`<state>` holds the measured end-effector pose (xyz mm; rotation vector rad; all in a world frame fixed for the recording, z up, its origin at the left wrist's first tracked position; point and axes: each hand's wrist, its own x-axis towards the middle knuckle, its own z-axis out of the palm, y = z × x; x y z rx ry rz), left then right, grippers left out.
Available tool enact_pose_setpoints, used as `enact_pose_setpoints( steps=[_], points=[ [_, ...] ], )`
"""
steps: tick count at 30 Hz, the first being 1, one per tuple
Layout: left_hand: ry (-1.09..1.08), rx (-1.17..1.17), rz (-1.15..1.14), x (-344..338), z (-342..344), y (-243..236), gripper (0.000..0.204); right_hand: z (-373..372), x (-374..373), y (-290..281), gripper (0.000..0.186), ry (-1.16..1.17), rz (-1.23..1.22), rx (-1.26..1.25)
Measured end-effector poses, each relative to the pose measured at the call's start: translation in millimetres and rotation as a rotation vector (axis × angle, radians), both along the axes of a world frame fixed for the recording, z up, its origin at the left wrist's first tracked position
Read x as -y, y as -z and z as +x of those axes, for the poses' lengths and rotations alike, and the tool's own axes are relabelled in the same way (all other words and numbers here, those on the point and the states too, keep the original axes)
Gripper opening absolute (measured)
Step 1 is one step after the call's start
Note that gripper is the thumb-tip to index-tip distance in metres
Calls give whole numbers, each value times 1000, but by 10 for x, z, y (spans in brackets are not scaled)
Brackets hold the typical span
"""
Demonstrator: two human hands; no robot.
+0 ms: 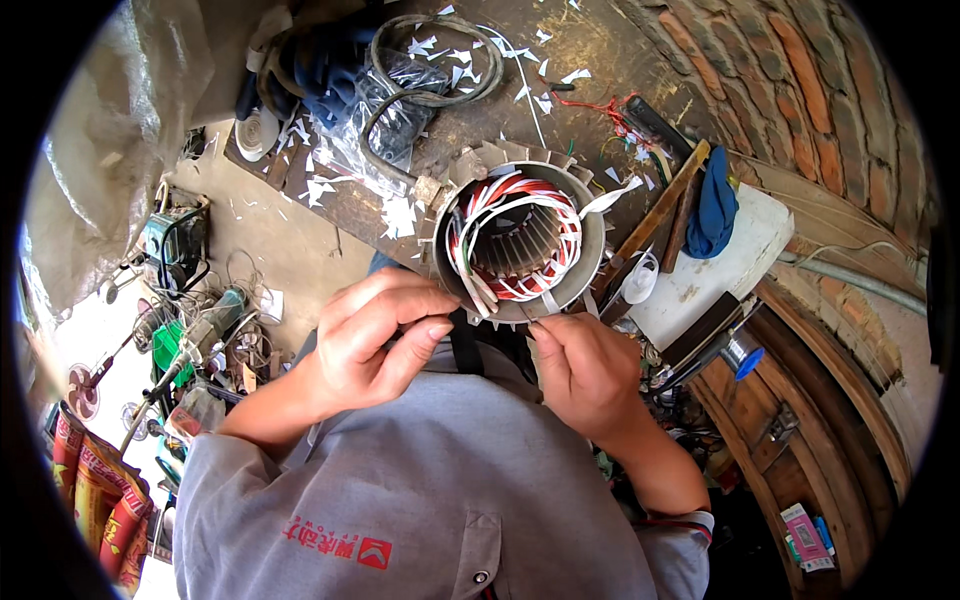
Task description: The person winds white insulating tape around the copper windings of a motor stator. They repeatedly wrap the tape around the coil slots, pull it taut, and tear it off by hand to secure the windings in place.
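Observation:
A finned metal motor stator [600,238] stands on the bench in front of me, its bore facing up. Inside its rim runs a ring of copper-red winding [572,225], wrapped with white lacing tape [597,200]. Several pale sleeved leads [480,290] lie along the ring's left side. My left hand [375,335] is at the near left rim, thumb and forefinger apart, with nothing visible between them. At the near right rim, my right hand [588,365] is closed in a pinch. Something thin and dark shows at its fingertips, too small to name.
White paper scraps [460,70] litter the wooden bench [600,40]. A coiled cable [495,75] and a clear plastic bag [400,130] lie at the back left. On the right are a wooden stick [660,205], a blue cloth [712,205], a tape roll [640,280] and a brick wall [800,80].

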<state>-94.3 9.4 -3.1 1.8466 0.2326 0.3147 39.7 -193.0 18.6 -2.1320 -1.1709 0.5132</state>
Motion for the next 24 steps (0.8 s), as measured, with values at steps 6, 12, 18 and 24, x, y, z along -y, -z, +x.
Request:
enact_pose_setpoints(
  steps=[6,12,18,24],
  points=[
    [807,-254,807,6,940,-351,17,-146,-69,28,7,94,-41,-10],
    [1133,-502,1167,240,1390,-194,12,-458,35,290,13,395,224,-74],
    [797,-425,1070,137,1229,-293,9,-927,274,498,32,720,331,-1062],
    [475,-290,1209,165,1126,-434,8,-835,45,819,45,573,17,-695]
  ],
)
